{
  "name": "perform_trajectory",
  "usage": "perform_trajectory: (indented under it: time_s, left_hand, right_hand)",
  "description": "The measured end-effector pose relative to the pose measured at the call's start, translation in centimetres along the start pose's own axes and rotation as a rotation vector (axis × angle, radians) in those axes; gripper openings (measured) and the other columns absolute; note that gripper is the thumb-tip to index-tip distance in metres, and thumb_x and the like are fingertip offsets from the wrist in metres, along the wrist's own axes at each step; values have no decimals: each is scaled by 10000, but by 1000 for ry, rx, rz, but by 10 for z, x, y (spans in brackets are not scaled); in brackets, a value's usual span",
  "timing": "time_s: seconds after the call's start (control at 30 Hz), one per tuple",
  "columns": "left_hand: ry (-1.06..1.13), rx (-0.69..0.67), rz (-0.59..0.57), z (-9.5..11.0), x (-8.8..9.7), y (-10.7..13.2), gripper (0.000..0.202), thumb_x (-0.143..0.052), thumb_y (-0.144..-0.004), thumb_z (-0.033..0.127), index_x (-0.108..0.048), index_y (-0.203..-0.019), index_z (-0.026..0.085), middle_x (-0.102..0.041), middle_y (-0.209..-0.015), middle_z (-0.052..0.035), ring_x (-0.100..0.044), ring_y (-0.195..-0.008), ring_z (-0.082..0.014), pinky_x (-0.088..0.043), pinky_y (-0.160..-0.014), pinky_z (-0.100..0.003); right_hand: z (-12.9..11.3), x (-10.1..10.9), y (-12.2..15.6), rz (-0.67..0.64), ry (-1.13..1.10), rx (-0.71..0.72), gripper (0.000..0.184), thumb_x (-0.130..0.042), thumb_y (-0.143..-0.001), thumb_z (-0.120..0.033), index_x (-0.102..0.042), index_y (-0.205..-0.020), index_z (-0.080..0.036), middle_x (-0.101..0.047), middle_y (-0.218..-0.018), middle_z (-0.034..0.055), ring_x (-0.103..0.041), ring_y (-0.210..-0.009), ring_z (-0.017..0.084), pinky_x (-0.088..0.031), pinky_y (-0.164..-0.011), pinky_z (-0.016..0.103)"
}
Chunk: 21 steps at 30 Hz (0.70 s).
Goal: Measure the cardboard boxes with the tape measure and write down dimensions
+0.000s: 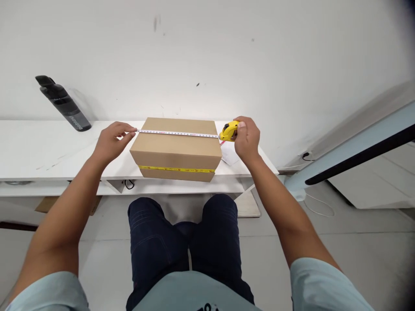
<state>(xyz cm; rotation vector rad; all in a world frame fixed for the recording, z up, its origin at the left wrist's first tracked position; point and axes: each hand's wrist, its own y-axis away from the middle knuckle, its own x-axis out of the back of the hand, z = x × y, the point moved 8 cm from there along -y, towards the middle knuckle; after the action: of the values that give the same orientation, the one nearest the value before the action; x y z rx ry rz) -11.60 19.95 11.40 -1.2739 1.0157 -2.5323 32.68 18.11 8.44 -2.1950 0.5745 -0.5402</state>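
- On the white shelf unit [65, 151] sits a rectangular, matte brown cardboard box [177, 145], a glossy yellow strip [177, 169] along its near side.
- Across its flat top runs the thin white blade [178, 133] of a rounded yellow tape measure [228, 131].
- The left hand [112, 142] pinches the blade's end by the box's left edge; the right hand [248, 139] grips the tape measure just beside the right edge.
- Well left, a cylindrical black-and-grey bottle [66, 103] stands near the scuffed wall [207, 56].
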Motion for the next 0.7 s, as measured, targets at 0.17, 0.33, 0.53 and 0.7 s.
perform_trajectory:
  time_s: [0.17, 0.33, 0.53, 0.7]
  left_hand:
    - [25, 51, -142, 18, -7, -1, 308, -564, -927, 412, -789, -1110, 308, -732, -1280, -37, -673, -1180, -268, -550, -1004, -427]
    - [133, 173, -171, 17, -5, -1, 272, -598, -935, 433, -802, -1080, 327, -736, -1277, -2, -657, -1246, -267, -523, -1075, -409]
    - [-44, 193, -137, 38, 0, 0, 331, -572, -977, 475, -782, -992, 220, -745, -1142, -30, -664, -1083, -233, -521, -946, -394]
    - [-82, 239, -151, 38, 0, -2, 327, -627, -953, 493, -787, -985, 210, -747, -1100, -22, -642, -1004, -208, -467, -843, -351]
  right_hand:
    - [-14, -1, 2, 59, 116, 187, 626, -255, -1047, -667, -697, -1064, -222, -654, -928, 75, -645, -829, 232, -525, -771, 393]
    - [-10, 0, 3, 76, 129, 190, 604, -257, -1055, -645, -689, -1055, -222, -663, -923, 73, -643, -814, 225, -511, -739, 375]
    - [-17, 0, 3, 66, 217, 210, 615, -232, -1066, -618, -693, -1033, -213, -637, -858, 66, -618, -766, 220, -509, -739, 379]
    - [-24, 2, 4, 61, 255, 247, 622, -222, -1071, -597, -699, -1014, -201, -630, -823, 66, -614, -748, 217, -508, -732, 376]
